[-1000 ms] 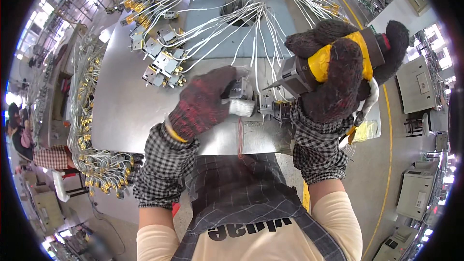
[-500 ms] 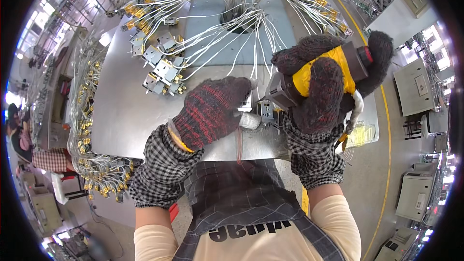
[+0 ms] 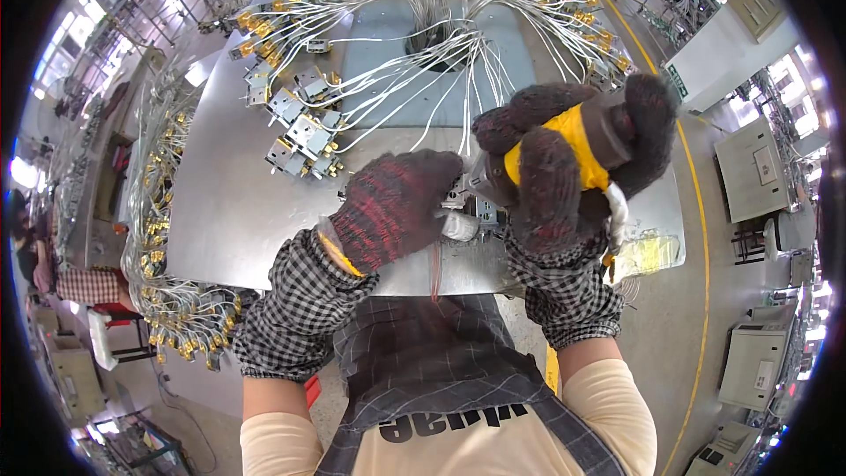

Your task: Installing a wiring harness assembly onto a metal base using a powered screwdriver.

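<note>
My right hand (image 3: 551, 181) wears a dark knitted glove and is wrapped round a dark hand-held power tool (image 3: 585, 137) with a yellow-taped body. The tool's front end tilts down to the left, over a small metal fixture (image 3: 487, 210) at the table's front edge. Close to its left side, my left hand (image 3: 388, 207), in a red and black glove, has its fingers curled together at the fixture. What lies in those fingers is mostly hidden. A whitish wrapped piece (image 3: 459, 226) shows just below the left fingertips. White wires (image 3: 467, 106) run from the table's middle towards both hands.
Metal connector boxes (image 3: 308, 135) sit on the steel table (image 3: 220, 238) to the left. A bundle of wires with yellow-tipped ends (image 3: 260, 26) fans out at the back. More wires (image 3: 189, 322) hang at the left. A clear yellowish packet (image 3: 650, 253) lies at the right edge.
My right hand and the power tool have moved left, closer to the left hand. My left hand has shifted slightly, its fingers still curled at the fixture.
</note>
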The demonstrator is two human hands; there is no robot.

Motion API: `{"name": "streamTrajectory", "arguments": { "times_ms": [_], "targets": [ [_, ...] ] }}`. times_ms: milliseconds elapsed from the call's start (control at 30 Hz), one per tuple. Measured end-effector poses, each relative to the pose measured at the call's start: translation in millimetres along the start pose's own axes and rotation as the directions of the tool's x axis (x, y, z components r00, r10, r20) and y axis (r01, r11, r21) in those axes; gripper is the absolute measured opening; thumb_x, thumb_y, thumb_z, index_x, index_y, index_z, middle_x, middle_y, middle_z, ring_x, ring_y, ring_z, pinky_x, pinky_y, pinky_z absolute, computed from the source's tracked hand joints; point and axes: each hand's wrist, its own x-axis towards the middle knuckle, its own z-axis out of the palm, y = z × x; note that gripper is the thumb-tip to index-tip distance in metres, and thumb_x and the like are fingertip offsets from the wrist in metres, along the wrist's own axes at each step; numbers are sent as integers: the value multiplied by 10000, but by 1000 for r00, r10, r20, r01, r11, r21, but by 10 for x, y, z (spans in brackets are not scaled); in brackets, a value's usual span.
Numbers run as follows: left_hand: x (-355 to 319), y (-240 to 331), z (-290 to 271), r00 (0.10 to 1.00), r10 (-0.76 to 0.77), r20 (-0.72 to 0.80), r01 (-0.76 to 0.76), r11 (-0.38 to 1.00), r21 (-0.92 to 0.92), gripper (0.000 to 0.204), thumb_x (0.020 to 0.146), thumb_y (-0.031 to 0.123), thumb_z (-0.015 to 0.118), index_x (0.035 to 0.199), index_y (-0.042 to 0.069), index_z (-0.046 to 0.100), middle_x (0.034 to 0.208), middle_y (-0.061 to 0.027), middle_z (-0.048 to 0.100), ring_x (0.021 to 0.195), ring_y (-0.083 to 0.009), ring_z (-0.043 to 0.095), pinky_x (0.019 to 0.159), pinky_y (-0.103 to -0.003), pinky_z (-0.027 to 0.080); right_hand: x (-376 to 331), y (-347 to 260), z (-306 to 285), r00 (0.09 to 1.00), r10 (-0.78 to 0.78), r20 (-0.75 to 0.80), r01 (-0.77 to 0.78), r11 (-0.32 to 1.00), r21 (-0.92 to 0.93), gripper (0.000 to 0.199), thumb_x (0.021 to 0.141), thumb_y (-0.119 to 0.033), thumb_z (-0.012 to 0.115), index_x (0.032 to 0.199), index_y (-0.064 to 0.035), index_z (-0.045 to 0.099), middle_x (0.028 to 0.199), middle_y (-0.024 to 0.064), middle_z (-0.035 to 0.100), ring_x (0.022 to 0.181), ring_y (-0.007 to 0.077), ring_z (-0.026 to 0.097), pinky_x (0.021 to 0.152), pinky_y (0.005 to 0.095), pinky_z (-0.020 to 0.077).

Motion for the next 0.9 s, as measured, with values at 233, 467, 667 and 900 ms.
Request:
{"name": "streamTrajectory", "arguments": {
  "times_ms": [233, 467, 667, 900],
  "targets": [
    [-485, -473, -50, 981, 109, -162, -62, 962, 266, 533, 730, 327, 778, 1149, 63, 581, 1013, -126, 629, 1050, -316, 593, 908, -459, 449, 45, 185, -70, 992, -61, 108, 25, 951, 307, 763, 873, -74, 697, 1460, -168, 218, 961, 183, 636, 751, 255, 671, 683, 434, 607],
    [-564, -396, 39, 977, -209, 52, 105, 254, -961, 506, 750, 130, 775, 1182, 27, 531, 1184, -107, 578, 1110, -191, 566, 921, -326, 477, 100, 264, 14, 971, -215, 105, 206, 975, 85, 741, 870, -97, 704, 1455, -153, 253, 944, 189, 640, 723, 249, 670, 617, 412, 602],
    [-673, 25, 424, 928, -338, -157, -117, 135, -984, 614, 863, 140, 670, 1391, -19, 399, 1320, -154, 521, 1183, -221, 544, 1018, -360, 446, 104, 194, 13, 996, -91, 24, 83, 968, 239, 759, 878, -145, 704, 1470, -151, 230, 946, 171, 640, 719, 237, 665, 635, 391, 591],
    [-660, -133, 702, 868, -355, -347, -281, 224, -933, 658, 861, 181, 697, 1397, -11, 368, 1307, -157, 502, 1175, -284, 546, 974, -416, 488, 164, 276, -129, 963, -258, -73, 260, 965, 23, 710, 906, -146, 649, 1475, -154, 226, 860, 172, 651, 664, 251, 656, 598, 394, 584]
  ]
}}
